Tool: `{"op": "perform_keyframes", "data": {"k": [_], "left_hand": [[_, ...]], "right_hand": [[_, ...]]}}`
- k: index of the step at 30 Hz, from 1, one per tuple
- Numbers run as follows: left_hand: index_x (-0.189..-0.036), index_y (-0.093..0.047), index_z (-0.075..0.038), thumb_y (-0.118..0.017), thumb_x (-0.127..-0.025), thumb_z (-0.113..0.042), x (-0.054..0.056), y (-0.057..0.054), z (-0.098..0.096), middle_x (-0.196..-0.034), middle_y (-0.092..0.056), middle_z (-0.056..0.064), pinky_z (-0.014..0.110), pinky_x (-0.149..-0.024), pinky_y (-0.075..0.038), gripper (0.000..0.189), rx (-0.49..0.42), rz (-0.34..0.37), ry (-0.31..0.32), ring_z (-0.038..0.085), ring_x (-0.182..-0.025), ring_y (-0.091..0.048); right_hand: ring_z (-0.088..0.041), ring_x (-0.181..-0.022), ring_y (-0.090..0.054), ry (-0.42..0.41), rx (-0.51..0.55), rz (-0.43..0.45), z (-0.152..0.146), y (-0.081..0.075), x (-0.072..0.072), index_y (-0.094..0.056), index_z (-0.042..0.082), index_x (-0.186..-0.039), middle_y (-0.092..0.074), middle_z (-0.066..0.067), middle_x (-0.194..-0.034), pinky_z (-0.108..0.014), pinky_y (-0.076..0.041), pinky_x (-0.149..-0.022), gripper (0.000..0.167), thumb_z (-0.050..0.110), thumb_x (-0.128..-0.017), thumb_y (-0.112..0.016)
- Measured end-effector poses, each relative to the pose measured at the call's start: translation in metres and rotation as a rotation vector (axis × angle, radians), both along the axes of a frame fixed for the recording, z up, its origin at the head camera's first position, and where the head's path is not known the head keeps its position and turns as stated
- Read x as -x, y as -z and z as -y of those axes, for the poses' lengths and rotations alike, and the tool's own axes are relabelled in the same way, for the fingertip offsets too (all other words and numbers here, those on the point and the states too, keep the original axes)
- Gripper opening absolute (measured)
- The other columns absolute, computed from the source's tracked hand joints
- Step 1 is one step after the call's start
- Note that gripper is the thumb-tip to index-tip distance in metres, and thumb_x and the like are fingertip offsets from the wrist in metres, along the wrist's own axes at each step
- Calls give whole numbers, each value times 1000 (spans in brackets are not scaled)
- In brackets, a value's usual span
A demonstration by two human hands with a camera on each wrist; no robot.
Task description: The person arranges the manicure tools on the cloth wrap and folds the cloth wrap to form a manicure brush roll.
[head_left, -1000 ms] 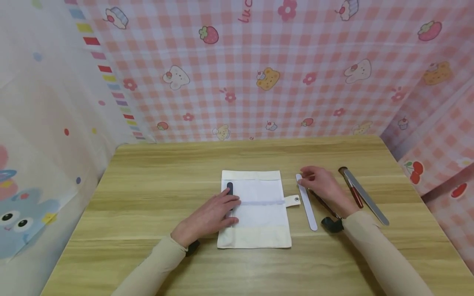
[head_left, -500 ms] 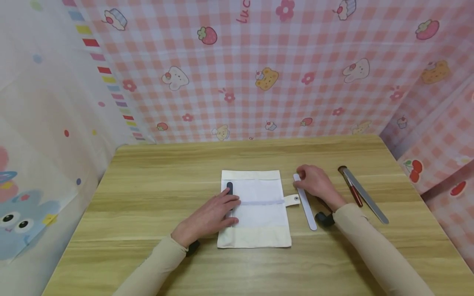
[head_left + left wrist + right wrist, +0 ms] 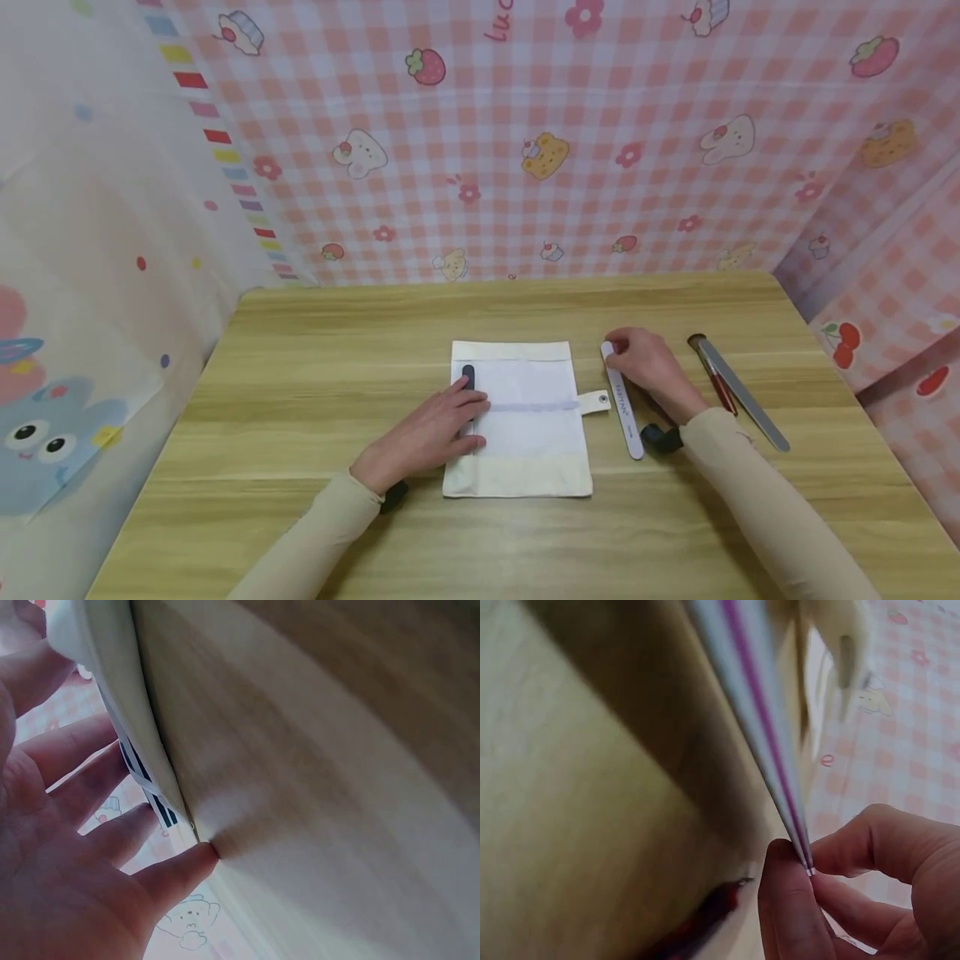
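Note:
My right hand [image 3: 651, 362] pinches the far end of a pale lilac nail file [image 3: 625, 417] between thumb and fingers. Printed lettering shows on its face. In the right wrist view the nail file [image 3: 761, 720] appears edge-on, with a purple line along its middle. My left hand [image 3: 427, 433] rests with fingers extended on the left side of an open white cloth pouch [image 3: 517, 479]. A dark round-ended strip [image 3: 468, 372] sticks out from under those fingers, its lower part tucked into the pouch. The left wrist view shows the left fingertips [image 3: 202, 855] at the pouch's edge.
A snap tab [image 3: 596, 402] projects from the pouch's right side. Farther right lie a brush with a red handle [image 3: 722, 390] and a long grey nail file [image 3: 750, 404]. A dark red tool [image 3: 705, 915] lies below the right hand. Wooden tabletop [image 3: 315, 350] surrounds everything.
My right hand first shifted slightly left and closed on the lilac nail file. Its face has turned so the lettering now shows. The left hand keeps its place on the pouch.

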State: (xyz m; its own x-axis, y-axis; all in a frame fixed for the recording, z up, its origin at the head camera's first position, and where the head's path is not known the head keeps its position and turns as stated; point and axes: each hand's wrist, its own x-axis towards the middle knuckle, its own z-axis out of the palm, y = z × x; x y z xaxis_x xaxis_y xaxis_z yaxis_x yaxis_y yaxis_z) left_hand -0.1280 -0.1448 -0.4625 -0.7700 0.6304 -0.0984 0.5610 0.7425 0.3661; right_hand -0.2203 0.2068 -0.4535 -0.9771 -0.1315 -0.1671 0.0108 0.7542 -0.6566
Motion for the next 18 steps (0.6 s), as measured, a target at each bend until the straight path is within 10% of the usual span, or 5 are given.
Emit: {"op": "perform_keyframes", "data": {"k": [18], "left_hand": [[-152,-51,-5,-70,-101,-36,3,-1,11,-165,-36,10,45,-122,-31,63,-111,58,-16,29,-153,-31]], "right_hand": [[-37,-110,-65,48,301,-129,-4,-41,-11,-53,-4,-143,-55,-24,-128,-28,-61,-80,41,5,-103,-55]]}}
